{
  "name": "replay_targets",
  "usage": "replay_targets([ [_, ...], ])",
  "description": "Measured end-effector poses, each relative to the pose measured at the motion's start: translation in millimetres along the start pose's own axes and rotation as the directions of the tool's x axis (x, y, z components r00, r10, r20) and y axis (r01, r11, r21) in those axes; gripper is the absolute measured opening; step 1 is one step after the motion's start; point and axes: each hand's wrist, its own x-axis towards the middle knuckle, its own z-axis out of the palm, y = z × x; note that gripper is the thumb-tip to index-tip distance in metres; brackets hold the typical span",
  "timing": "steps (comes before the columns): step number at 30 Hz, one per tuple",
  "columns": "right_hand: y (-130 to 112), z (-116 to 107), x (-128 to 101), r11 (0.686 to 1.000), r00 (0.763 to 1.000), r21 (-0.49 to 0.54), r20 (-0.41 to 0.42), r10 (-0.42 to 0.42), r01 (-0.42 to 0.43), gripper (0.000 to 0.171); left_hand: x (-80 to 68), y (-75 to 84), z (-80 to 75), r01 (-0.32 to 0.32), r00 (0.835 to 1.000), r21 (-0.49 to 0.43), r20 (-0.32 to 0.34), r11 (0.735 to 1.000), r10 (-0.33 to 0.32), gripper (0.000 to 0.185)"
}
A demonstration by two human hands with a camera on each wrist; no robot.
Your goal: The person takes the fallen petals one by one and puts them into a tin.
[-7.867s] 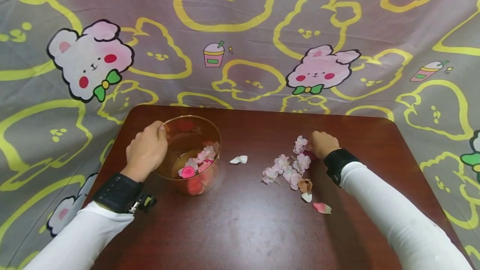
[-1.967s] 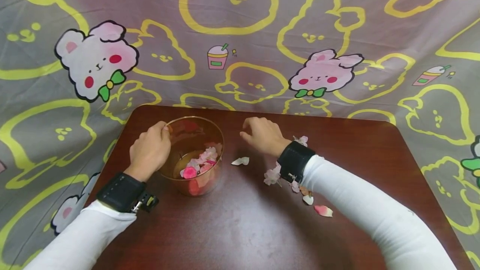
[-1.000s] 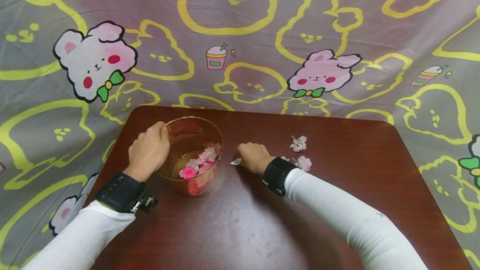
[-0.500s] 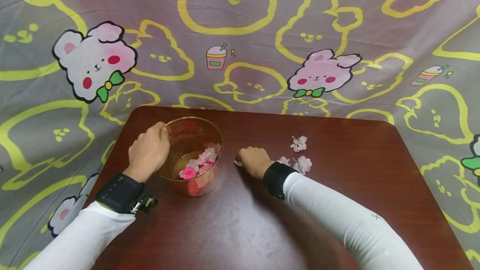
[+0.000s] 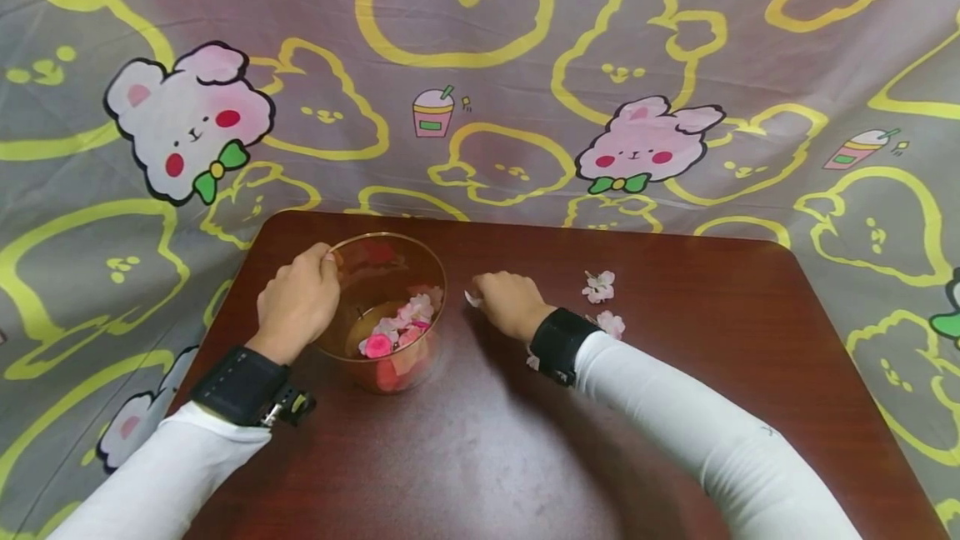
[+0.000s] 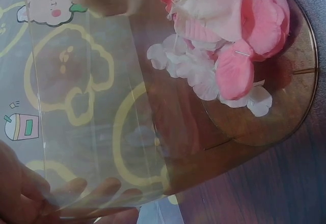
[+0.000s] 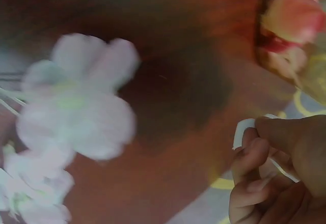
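A clear amber plastic cup [image 5: 390, 257] stands on the left part of the dark wooden table [image 5: 480, 457]. Pink and white petals [image 5: 397, 332] lie in its bottom [image 6: 224, 56]. My left hand [image 5: 298, 300] grips the cup's rim on its left side, fingers [image 6: 76, 191] showing through the wall. My right hand [image 5: 506, 302] hovers just right of the cup and pinches a white petal [image 5: 472, 298] [image 7: 249, 132] between thumb and fingertips.
Pale pink blossoms [image 5: 598, 286] [image 7: 76, 102] lie on the table right of my right wrist, one more [image 5: 611, 323] beside the black wrist strap. A grey cloth with yellow outlines and pink bunnies [image 5: 645, 144] hangs behind and around the table.
My right hand came left from the blossoms, went down onto the white petal on the table, pinched it and has lifted it toward the cup. The left hand stayed on the rim.
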Motion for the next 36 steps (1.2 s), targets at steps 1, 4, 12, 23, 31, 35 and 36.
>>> replay_targets([
  [1, -2, -5, 1, 1.0, 1.0, 0.015, -0.009, -0.002, 0.002, 0.006, -0.1, 0.1, -0.1, 0.001, 1.0, 0.001, 0.0, 1.0, -0.001, 0.042],
  [4, -7, -20, 2, 0.998, 0.999, 0.055, -0.047, -0.015, 0.018, 0.006, -0.1, 0.2, -0.4, 0.0, 1.0, 0.001, -0.002, 1.0, 0.0, 0.041],
  [12, -25, -59, -1, 0.985, 0.985, 0.158, -0.169, -0.042, 0.069, 0.011, 0.4, -0.4, -1.0, -0.003, 1.0, 0.0, -0.008, 1.0, 0.003, 0.041],
  [23, -52, -86, -9, 0.972, 0.964, 0.186, -0.248, -0.096, 0.144, 0.014, 0.4, 0.4, -0.9, 0.002, 1.0, -0.002, -0.006, 1.0, -0.002, 0.04],
  [31, -72, -87, -17, 0.964, 0.959, 0.162, -0.222, -0.174, 0.212, 0.01, 0.6, 0.1, -1.1, 0.011, 1.0, -0.004, 0.009, 1.0, -0.011, 0.044],
  [35, -77, -86, -20, 0.963, 0.96, 0.142, -0.194, -0.202, 0.231, 0.008, 0.7, 0.4, -1.0, 0.01, 1.0, -0.004, 0.006, 1.0, -0.01, 0.044],
  [36, -78, -85, -20, 0.964, 0.961, 0.135, -0.19, -0.203, 0.231, 0.008, 0.8, 0.5, -1.1, 0.009, 1.0, -0.004, 0.006, 1.0, -0.009, 0.044],
])
